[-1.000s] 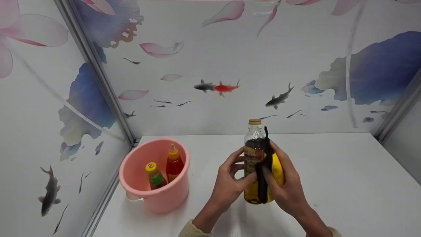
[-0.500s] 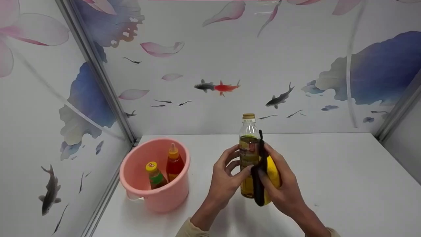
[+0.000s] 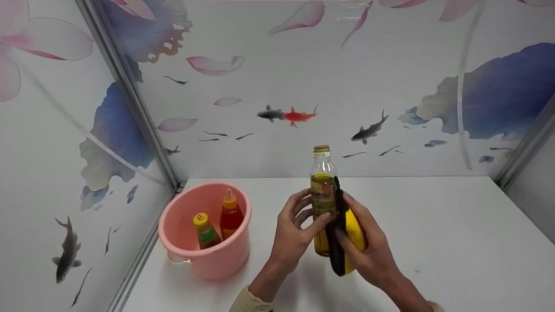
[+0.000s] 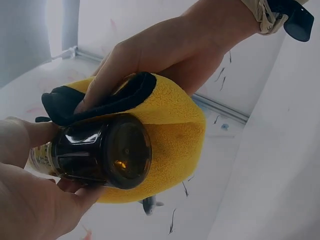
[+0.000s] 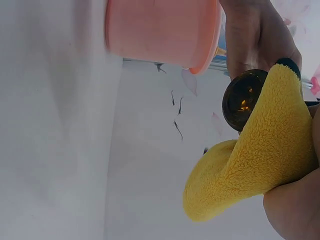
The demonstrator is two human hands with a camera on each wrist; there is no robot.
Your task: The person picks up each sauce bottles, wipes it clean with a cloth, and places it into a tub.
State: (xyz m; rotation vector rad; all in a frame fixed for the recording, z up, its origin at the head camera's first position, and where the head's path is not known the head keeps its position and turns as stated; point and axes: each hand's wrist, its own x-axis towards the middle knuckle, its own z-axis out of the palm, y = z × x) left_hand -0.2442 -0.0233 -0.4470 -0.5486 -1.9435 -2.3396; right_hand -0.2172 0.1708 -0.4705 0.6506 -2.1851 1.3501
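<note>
My left hand (image 3: 288,238) holds a glass bottle of oil (image 3: 322,184) upright above the table, fingers and thumb around its label. The bottle has a gold cap and yellowish liquid, and its base shows in both wrist views. My right hand (image 3: 373,249) grips a yellow cloth (image 3: 356,229) with a black edge, against the bottle's right side. In the left wrist view the right hand's fingers press into the folded cloth (image 4: 175,135) beside the bottle (image 4: 85,150). A loose part of the cloth (image 5: 250,160) hangs down in the right wrist view.
Left on the white table (image 3: 438,242) stands a pink bucket (image 3: 225,264). Inside it are a red sauce bottle (image 3: 231,219) with a nozzle and a yellow-capped bottle (image 3: 207,234). Printed wall panels (image 3: 277,147) enclose the table at the back and sides.
Both hands have shifted a little left with the bottle and cloth. The bottle has risen in the head view, and the cloth has slid lower along its side.
</note>
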